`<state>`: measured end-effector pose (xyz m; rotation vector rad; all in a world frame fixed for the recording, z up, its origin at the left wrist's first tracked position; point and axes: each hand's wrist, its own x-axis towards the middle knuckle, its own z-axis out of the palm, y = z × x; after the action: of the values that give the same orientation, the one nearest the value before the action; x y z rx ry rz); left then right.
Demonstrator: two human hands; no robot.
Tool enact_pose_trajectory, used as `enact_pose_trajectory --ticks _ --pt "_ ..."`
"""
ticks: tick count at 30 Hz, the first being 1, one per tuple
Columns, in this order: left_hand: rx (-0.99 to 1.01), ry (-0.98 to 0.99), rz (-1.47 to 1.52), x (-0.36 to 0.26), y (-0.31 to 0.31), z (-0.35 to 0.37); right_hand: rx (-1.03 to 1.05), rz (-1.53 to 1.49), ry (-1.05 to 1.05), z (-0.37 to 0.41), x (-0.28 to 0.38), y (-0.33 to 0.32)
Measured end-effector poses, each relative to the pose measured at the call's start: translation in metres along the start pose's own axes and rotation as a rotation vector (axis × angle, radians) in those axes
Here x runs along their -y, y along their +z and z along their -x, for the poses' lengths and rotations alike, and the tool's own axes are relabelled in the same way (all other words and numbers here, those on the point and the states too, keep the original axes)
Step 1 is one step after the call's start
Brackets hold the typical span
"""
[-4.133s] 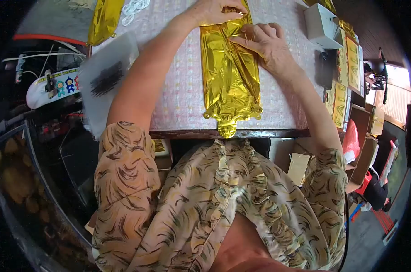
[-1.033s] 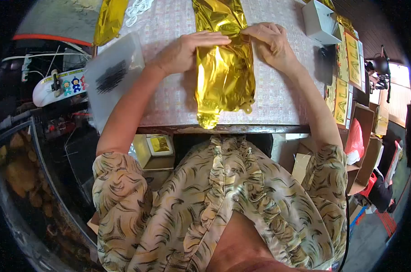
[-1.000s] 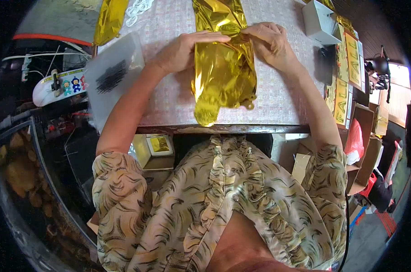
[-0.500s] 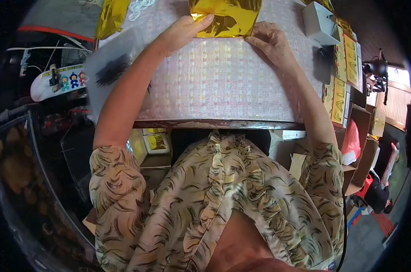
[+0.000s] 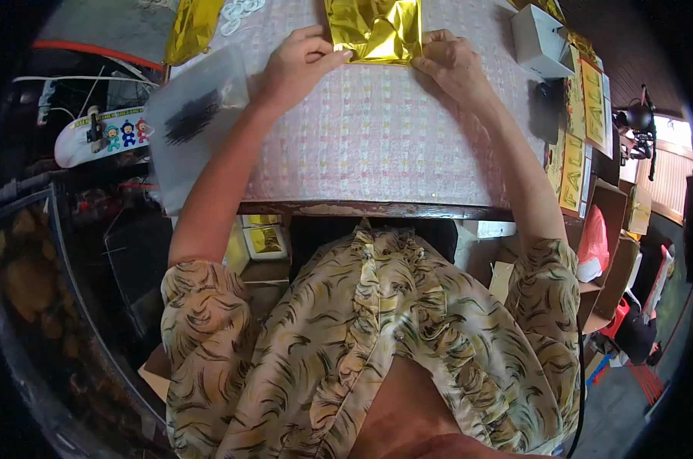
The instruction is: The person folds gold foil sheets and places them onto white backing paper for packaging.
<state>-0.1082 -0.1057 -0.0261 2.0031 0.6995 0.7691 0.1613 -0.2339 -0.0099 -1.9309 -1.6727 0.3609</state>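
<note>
A shiny gold foil sheet, folded into a roughly rectangular shape, lies at the far side of the table, its top cut off by the view. My left hand pinches its lower left corner between thumb and fingers. At the lower right corner, my right hand has thumb and fingertips closed on the foil edge. The near edge runs almost straight between the two hands, and creases catch the light across the middle.
A checked cloth covers the table. On the left are a clear plastic sheet with dark strands, white rings and more gold foil. A white box and yellow lettered packs line the right edge.
The foil now looks narrower and more rectangular, its right side drawn in. My left thumb has shifted down to the lower left corner; my right hand stays near the lower right corner.
</note>
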Motion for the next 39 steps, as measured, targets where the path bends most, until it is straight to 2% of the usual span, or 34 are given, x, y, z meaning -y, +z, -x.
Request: enact_pose_trajectory --ticks 2,7,10,12,14,17,21,23,25,31,34,36,39 --pt "-0.072 0.107 -0.179 0.008 0.005 0.007 0.005 -0.042 0.036 0.002 0.003 0.001" --pt "-0.108 0.097 -0.231 0.004 0.009 0.008 0.057 -0.087 0.162 -0.002 -0.012 0.013" --pt "-0.111 0.119 -0.260 0.001 0.010 0.007 0.001 -0.112 0.156 0.003 -0.004 0.016" --pt "-0.118 0.132 -0.280 0.001 0.010 0.007 -0.089 0.044 0.144 0.008 0.009 0.017" --pt "-0.157 0.165 -0.319 0.004 0.012 0.005 -0.108 0.034 0.164 0.007 0.010 0.021" --pt "-0.152 0.108 -0.322 -0.007 0.012 0.006 -0.130 0.017 0.193 0.007 0.012 0.020" --pt "-0.139 0.129 -0.338 0.000 0.011 0.004 -0.073 0.074 0.169 0.008 0.003 0.023" --pt "-0.054 0.100 -0.425 0.002 0.010 0.003 -0.119 0.048 0.162 0.009 0.005 0.027" --pt "-0.065 0.089 -0.366 -0.003 0.008 0.004 -0.170 0.021 0.154 0.008 0.005 0.029" --pt "-0.052 0.061 -0.279 -0.003 0.007 0.014 -0.100 0.087 0.179 0.010 0.014 0.021" --pt "-0.049 0.077 -0.303 0.001 0.006 0.012 -0.101 0.002 0.187 0.011 0.008 0.016" --pt "-0.036 0.068 -0.316 0.002 0.005 0.012 -0.032 -0.240 0.204 0.013 0.002 0.014" --pt "-0.012 0.084 -0.338 0.003 0.007 0.010 -0.084 -0.191 0.156 0.016 0.001 0.019"
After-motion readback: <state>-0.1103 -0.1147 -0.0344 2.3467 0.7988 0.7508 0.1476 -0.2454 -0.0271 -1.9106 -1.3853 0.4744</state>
